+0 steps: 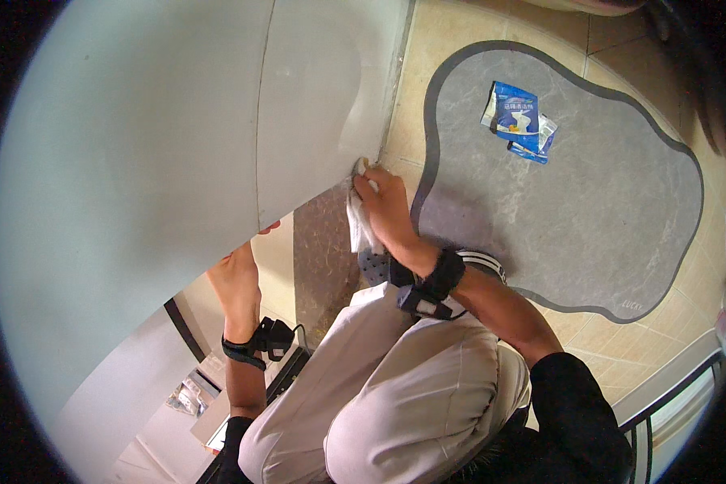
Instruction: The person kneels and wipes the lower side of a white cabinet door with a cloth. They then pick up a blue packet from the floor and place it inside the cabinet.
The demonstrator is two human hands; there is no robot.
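My right hand [390, 212] pinches a crumpled white cloth [358, 221] against the lower corner of a large white door-like panel [314, 121]. Part of the cloth hangs below the fingers. My left hand [237, 281] is at the lower edge of the same panel, which hides most of its fingers. Reddish fingertips [270, 228] show just under that edge, beside a thin dark seam running along the panel. Whether the left hand grips the panel cannot be seen. Both wrists wear black straps with small devices.
A grey mat [581, 199] with a dark border lies on beige floor tiles [635, 345]. Blue printed packets [517, 118] rest on it. Under the cloth are a brown floor strip [323, 260] and a dark perforated shoe [375, 266]. My bent knees [399, 387] fill the near side.
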